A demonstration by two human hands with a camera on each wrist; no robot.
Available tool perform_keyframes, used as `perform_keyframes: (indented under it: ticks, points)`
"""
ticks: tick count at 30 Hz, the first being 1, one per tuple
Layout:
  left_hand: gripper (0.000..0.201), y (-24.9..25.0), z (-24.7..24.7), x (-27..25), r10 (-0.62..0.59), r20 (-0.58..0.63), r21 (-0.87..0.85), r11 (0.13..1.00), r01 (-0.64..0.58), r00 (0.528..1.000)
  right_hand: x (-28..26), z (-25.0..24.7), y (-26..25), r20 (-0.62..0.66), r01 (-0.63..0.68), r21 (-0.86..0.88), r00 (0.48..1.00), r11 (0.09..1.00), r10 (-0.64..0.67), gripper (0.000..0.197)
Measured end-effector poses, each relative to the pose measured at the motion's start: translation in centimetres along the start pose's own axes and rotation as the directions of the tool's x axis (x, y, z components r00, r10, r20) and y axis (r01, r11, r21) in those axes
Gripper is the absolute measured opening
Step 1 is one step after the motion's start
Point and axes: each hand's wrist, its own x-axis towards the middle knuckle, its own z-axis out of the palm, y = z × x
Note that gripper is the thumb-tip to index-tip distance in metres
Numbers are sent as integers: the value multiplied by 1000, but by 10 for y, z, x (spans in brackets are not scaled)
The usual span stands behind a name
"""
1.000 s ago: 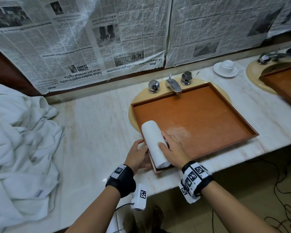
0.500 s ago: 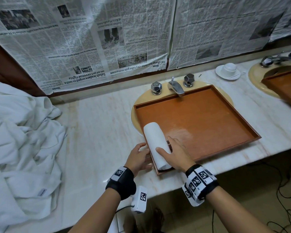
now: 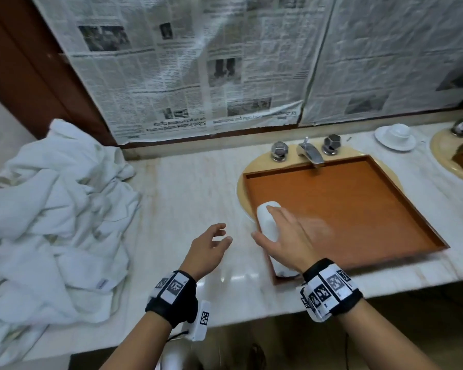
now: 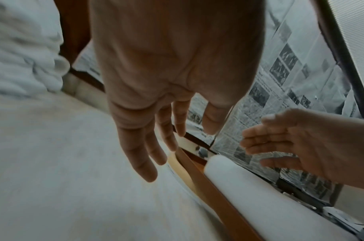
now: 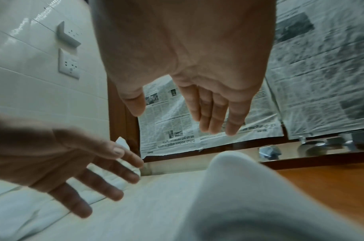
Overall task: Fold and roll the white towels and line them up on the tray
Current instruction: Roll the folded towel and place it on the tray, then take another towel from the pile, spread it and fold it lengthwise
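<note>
Counter, head view: marble top (image 3: 187, 193), wooden tray (image 3: 358, 209) over the sink, loose towels (image 3: 51, 222) heaped left.
Rolled towel (image 3: 269, 222): lies along the tray's left edge.
Left wrist view: my left hand (image 4: 168, 78) hangs spread, holding nothing.
Right wrist view: my right hand (image 5: 187, 57) hovers flat above the roll, fingers straight.

Head view high above the desk (image 3: 187, 182), facing forward and down, wrist views low and close along each palm toward the newspaper (image 4: 300, 81), both sharing the rolled towel (image 5: 249, 187) beside the tray (image 4: 207, 184)
</note>
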Motion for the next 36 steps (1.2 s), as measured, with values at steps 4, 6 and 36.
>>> perform_keyframes:
  ticks: [4, 6, 36]
  points:
    - [50, -16, -54, -12, 55, -66, 160, 986, -44, 996, 6, 27, -40, 58, 79, -46, 995, 996, -76, 77]
    - [52, -27, -82, -18, 78, -102, 232, 971, -53, 992, 10, 45, -62, 90, 112, -65, 990, 992, -106, 79]
    - [67, -140, -381, -30, 155, -566, 585, 768, 261, 810, 143, 251, -357, 352, 657, -263, 747, 707, -563, 68]
